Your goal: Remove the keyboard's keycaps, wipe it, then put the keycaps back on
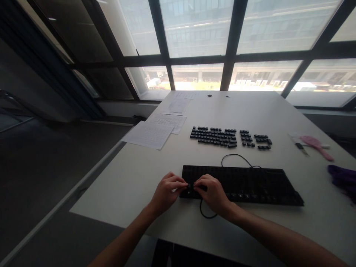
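Note:
A black keyboard (258,185) lies on the white table, most of its keycaps off. At its left end my left hand (168,191) and my right hand (210,191) face each other, thumbs and forefingers pinched. Between their fingertips is a small dark keycap (190,186), gripped from both sides; its lettering is too dark to read. Beyond the keyboard, loose black keycaps (214,136) are laid out in rows and blocks like a keyboard's layout. The keyboard's black cable (236,154) loops out behind it, and another loop shows in front, below my right hand.
Printed sheets of paper (150,134) lie along the table's left side. On the right are a pink hairbrush-like object (315,142), a small dark tool (300,147) and a purple cloth (340,178). Large windows (197,29) stand behind the white table (125,193).

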{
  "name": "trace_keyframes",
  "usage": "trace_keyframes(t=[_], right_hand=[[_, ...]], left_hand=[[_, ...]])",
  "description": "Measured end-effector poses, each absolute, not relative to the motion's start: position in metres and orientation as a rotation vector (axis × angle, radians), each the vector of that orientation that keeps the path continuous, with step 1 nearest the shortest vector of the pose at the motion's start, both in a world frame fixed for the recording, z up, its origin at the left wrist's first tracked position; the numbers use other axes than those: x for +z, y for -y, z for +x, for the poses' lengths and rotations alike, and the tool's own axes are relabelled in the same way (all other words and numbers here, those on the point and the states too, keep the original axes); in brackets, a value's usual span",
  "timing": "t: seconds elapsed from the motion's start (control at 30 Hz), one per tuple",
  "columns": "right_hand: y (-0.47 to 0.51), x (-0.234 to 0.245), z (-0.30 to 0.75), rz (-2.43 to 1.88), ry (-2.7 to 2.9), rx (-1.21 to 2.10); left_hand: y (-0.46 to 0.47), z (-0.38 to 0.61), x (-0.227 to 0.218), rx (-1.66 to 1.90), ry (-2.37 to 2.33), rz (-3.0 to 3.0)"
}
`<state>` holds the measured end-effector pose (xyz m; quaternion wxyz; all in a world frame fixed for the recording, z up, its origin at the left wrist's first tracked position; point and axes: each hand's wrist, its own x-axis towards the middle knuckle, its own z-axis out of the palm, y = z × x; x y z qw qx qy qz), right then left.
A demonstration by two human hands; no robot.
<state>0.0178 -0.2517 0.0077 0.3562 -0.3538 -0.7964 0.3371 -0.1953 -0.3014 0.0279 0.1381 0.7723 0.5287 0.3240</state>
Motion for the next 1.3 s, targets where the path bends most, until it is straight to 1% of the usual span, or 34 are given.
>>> trace_keyframes(t=[0.17, 0.37, 0.47, 0.73, 0.87, 0.97, 1.07, 1.13, 1.2, 1.3], right_hand=[[0.253, 0.006, 0.017, -0.949, 2.073, 0.811], [0.255, -0.001, 0.013, -0.938, 2.096, 0.769], [0.256, -0.002, 0.013, -0.908, 2.134, 0.737], [0.26, 0.011, 0.019, -0.791, 2.323, 0.589], [0.263, 0.01, 0.019, -0.79, 2.388, 0.496], [0.264, 0.013, 0.02, -0.779, 2.396, 0.501], [0.249, 0.022, 0.024, -0.79, 2.324, 0.553], [0.222, 0.028, 0.026, -0.868, 2.252, 0.528], [0.185, 0.032, 0.024, -1.0, 2.196, 0.423], [0.124, 0.033, 0.017, -1.216, 2.216, 0.236]], left_hand=[[0.304, -0.195, 0.026, 0.884, -1.555, 2.336], [0.312, -0.195, 0.032, 0.635, -1.617, 2.515], [0.32, -0.193, 0.032, 0.581, -1.68, 2.568], [0.33, -0.183, 0.018, 0.669, -1.771, 2.57], [0.333, -0.182, 0.007, 0.804, -1.76, 2.457], [0.329, -0.183, 0.009, 0.9, -1.751, 2.294], [0.303, -0.189, 0.021, 0.983, -1.758, 2.157], [0.269, -0.193, 0.03, 1.017, -1.763, 2.166], [0.224, -0.196, 0.035, 1.022, -1.763, 2.239], [0.157, -0.191, 0.03, 0.943, -1.831, 2.284]])
